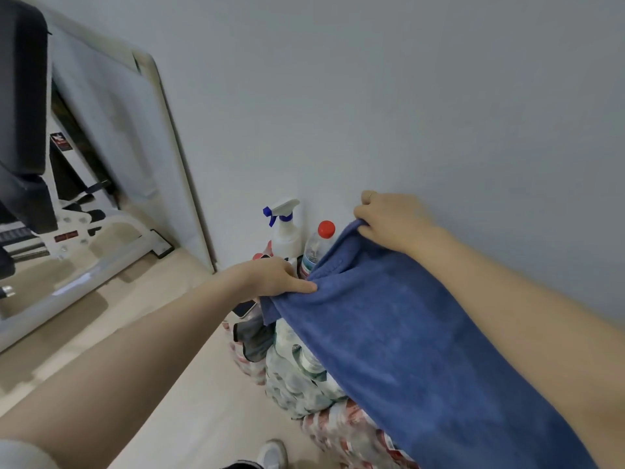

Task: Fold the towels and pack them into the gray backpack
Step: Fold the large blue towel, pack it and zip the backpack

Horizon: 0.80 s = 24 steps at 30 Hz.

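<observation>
A blue towel [399, 350] stretches from the lower right up to the middle of the view, held out in the air over packs of bottles. My left hand [274, 275] pinches its near top corner. My right hand [389, 220] grips the far top corner, close to the wall. The towel hangs spread between the two hands. No gray backpack shows in this view.
Shrink-wrapped packs of water bottles [297, 377] stand against the wall under the towel. Behind them are a white spray bottle [287, 228] and a red-capped bottle [316, 247]. A phone [244, 309] lies on the packs. A leaning mirror [101, 184] fills the left. My shoe [272, 455] is on the pale floor.
</observation>
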Tool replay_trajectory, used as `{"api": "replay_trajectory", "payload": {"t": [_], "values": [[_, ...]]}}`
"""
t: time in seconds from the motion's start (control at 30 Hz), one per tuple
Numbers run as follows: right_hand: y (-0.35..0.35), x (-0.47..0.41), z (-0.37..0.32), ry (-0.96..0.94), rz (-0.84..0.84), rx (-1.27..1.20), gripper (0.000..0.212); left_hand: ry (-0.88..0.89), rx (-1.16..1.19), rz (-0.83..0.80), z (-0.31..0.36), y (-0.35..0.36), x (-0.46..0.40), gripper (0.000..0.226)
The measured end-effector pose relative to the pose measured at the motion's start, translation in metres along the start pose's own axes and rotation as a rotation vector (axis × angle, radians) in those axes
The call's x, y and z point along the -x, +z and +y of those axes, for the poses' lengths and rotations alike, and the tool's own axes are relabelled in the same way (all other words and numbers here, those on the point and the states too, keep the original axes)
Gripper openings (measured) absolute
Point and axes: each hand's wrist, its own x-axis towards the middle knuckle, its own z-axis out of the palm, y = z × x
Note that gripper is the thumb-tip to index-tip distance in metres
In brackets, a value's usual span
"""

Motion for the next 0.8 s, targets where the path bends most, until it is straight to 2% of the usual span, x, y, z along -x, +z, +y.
{"api": "replay_trajectory", "payload": {"t": [0.13, 0.2, 0.27, 0.33, 0.47, 0.57, 0.67, 0.8], "values": [[-0.010, 0.002, 0.018, 0.126, 0.216, -0.382, 0.011, 0.156, 0.198, -0.053, 0.004, -0.014, 0.006, 0.021], [-0.013, 0.001, 0.027, 0.168, 0.255, -0.430, 0.006, 0.222, 0.361, -0.051, 0.010, -0.019, 0.009, 0.028], [-0.016, 0.004, 0.034, 0.157, 0.244, -0.322, 0.011, 0.285, 0.540, -0.029, 0.015, -0.022, 0.012, 0.029], [-0.019, 0.008, 0.040, 0.057, 0.164, -0.109, 0.020, 0.296, 0.654, 0.060, 0.018, -0.026, 0.014, 0.029], [-0.027, 0.011, 0.049, 0.021, -0.080, 0.244, 0.024, 0.309, 0.619, 0.303, 0.019, -0.031, 0.021, 0.024], [-0.025, 0.010, 0.051, 0.057, -0.093, 0.270, 0.014, 0.293, 0.656, 0.490, 0.011, -0.034, 0.019, 0.027], [-0.019, -0.002, 0.043, 0.190, 0.055, 0.035, 0.021, 0.240, 0.750, 0.622, 0.001, -0.043, 0.017, 0.023], [-0.016, -0.035, 0.027, 0.398, 0.249, -0.522, 0.027, 0.142, 0.879, 0.744, -0.015, -0.059, 0.013, 0.012]]}}
